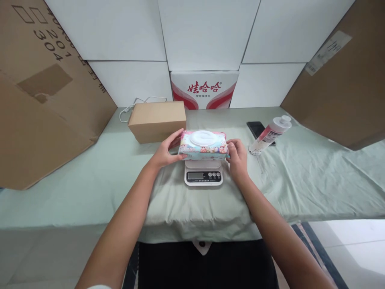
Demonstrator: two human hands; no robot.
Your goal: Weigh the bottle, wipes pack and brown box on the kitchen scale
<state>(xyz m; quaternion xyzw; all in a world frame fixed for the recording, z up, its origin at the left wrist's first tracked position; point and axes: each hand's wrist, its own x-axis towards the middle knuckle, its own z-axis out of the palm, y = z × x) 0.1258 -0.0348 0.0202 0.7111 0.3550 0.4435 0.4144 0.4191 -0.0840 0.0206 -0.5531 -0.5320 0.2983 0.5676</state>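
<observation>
A pack of wet wipes (203,145), pink and pale blue with a white lid on top, is at the platform of a white kitchen scale (203,183). Whether the pack rests on the scale or is held just above it, I cannot tell. My left hand (168,150) grips its left end, thumb in front and fingers behind. At the right end, my right hand (236,155) is closed on the pack's edge. The scale's small display and its buttons face me, and most of its platform is hidden under the pack.
Behind my left hand stands a brown cardboard box (158,120) with a white cable (128,109) near it. To the right, a white and pink bottle (270,134) stands by a black phone (256,128). Large cartons flank the green tablecloth (96,176); a white-red box (204,90) is at the back.
</observation>
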